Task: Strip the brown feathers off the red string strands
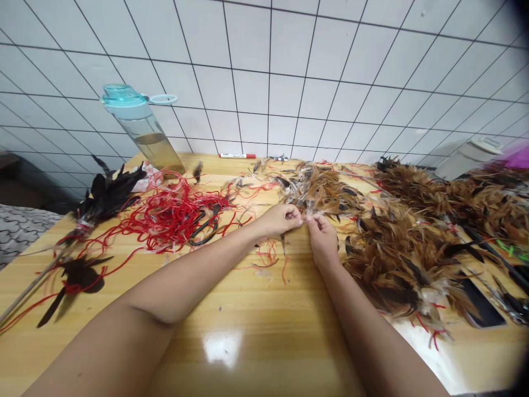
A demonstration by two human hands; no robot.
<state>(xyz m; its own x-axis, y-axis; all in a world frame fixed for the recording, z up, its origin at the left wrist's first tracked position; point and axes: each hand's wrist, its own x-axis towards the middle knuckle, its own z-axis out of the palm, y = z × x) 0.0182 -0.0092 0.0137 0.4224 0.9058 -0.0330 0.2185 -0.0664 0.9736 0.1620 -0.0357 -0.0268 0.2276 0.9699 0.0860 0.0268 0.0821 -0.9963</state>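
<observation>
Both hands meet over the middle of the wooden table (pixel 198 342). My left hand (pixel 279 220) is closed in a pinch, and whatever lies between its fingertips is too small to make out. Just beside it, my right hand (pixel 323 237) pinches too, with pale wisps at its thumb and forefinger that I cannot identify. Right behind the fingertips lies a loose heap of brown and grey feathers (pixel 320 187). Thin red strings (pixel 268 253) are scattered below my left wrist.
Left of my arms lie a tangle of red string (pixel 173 218), black-handled scissors (pixel 202 229) and a black feather bundle (pixel 109 193) on a stick. A water bottle (pixel 144 132) and a marker (pixel 237 156) stand near the tiled wall. Brown feather bundles (pixel 397 259) and a phone (pixel 481 303) are right.
</observation>
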